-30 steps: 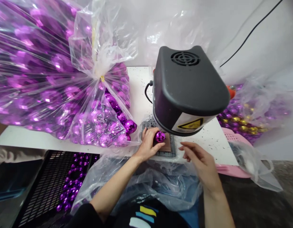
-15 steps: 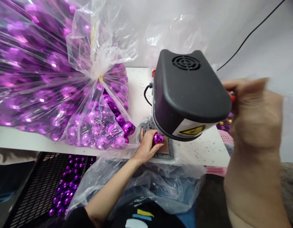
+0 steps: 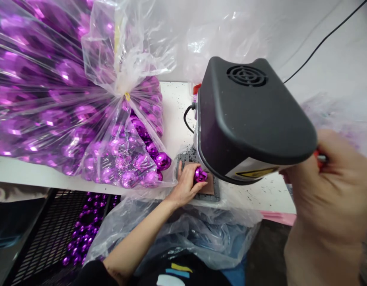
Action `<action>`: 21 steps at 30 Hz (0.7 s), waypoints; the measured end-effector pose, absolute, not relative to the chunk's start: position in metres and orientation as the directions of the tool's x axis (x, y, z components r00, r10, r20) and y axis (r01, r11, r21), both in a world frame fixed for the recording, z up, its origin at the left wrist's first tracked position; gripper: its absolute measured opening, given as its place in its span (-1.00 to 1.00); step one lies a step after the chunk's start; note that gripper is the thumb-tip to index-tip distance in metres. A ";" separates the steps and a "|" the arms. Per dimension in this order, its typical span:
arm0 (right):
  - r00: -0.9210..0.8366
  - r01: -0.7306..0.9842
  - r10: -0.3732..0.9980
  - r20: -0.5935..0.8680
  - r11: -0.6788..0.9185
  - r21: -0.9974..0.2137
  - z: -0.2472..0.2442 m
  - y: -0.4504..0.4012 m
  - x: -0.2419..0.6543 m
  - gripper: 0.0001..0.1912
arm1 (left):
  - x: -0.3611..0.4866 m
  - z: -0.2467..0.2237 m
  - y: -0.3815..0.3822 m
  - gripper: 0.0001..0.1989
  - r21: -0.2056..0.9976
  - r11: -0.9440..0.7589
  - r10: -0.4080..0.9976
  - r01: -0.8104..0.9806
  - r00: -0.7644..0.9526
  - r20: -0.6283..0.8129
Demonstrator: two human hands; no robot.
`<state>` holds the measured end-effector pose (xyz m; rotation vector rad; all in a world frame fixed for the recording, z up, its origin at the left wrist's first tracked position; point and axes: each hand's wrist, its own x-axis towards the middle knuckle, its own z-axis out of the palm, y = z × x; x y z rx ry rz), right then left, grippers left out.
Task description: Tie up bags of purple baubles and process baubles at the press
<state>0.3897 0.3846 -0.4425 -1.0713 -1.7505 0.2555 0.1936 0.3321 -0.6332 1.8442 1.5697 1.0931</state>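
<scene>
My left hand (image 3: 188,183) rests at the grey base plate (image 3: 215,194) under a black machine (image 3: 249,115). Its fingers and thumb close round a shiny purple faceted ball (image 3: 200,174), which sits over a brown pad (image 3: 207,186). On the machine's right side, my right hand (image 3: 335,190) is wrapped round a lever handle with a red part (image 3: 321,159), slightly blurred. The machine's housing hides what lies directly beneath its head.
A big tied clear plastic bag (image 3: 52,107) of purple balls fills the left. Nearer balls (image 3: 163,161) spill from a second opening. A black crate (image 3: 37,234) with small purple balls stands below the white table (image 3: 269,194). Clear plastic (image 3: 171,230) covers my lap.
My right hand has moved down and to the right with the lever handle. My left hand keeps its hold on the purple ball in nearly the same place. The view has shifted slightly.
</scene>
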 end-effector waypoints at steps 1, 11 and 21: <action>-0.085 0.560 0.737 0.670 0.592 -0.580 -0.448 0.379 0.392 -0.80 | 0.194 -0.634 0.332 -0.62 0.785 -0.228 0.964 0.576 0.022 0.263; -0.062 0.616 0.568 0.821 0.669 -0.416 -0.509 0.354 0.401 -0.87 | 0.194 -0.630 0.331 -0.55 0.816 -0.220 0.966 0.534 0.003 0.258; -0.037 0.585 0.655 0.755 0.626 -0.515 -0.531 0.346 0.393 -0.78 | 0.194 -0.628 0.331 -0.51 0.831 -0.232 0.964 0.506 0.003 0.267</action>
